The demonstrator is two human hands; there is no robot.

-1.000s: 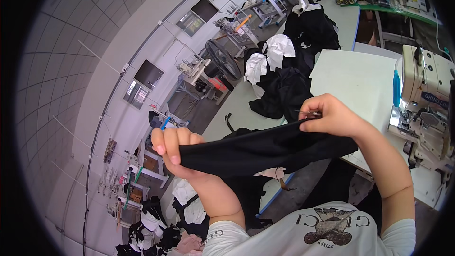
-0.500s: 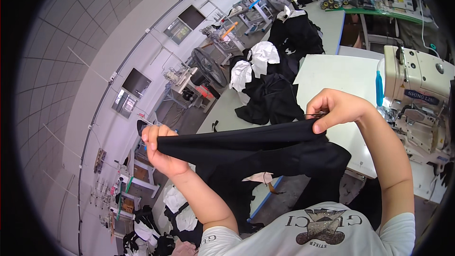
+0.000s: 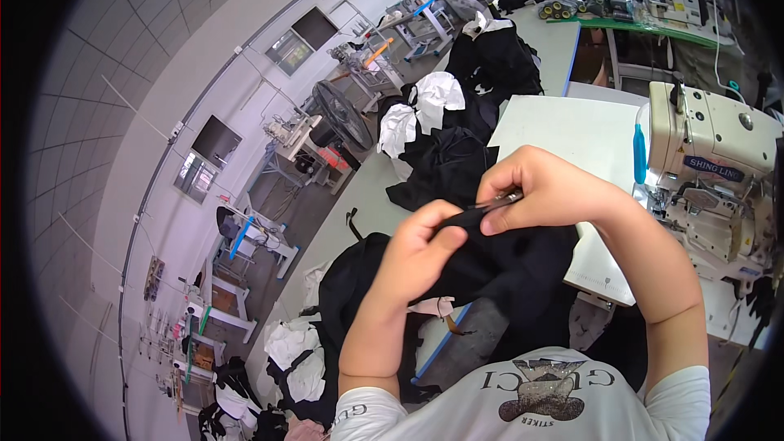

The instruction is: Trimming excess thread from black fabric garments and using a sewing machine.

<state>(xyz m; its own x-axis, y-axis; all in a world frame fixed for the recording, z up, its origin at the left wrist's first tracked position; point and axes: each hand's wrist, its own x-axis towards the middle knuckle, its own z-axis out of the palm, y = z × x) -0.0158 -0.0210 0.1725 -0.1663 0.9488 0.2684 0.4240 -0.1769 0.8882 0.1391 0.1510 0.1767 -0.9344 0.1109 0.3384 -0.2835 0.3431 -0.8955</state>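
Observation:
My left hand [image 3: 415, 255] and my right hand [image 3: 541, 189] are close together in front of my chest. Both pinch a folded edge of a black fabric piece [image 3: 514, 257] between thumb and fingers. The rest of the cloth hangs below my hands and spreads left across the table. Inside my right hand sits a small slim metal tool [image 3: 508, 198], mostly covered by the fingers, so its kind is unclear. A small pale pink piece [image 3: 433, 307] shows beneath the black cloth.
A cream sewing machine [image 3: 710, 139] stands at the right beside a white tabletop [image 3: 543, 121]. Black cloth [image 3: 449, 159] and white pieces [image 3: 439, 100] are heaped on the long table beyond my hands. A floor fan [image 3: 341, 114] stands behind it.
My left hand has come rightward to my right hand, so the black fabric edge stretched between them is now slack and bunched. The view has shifted slightly.

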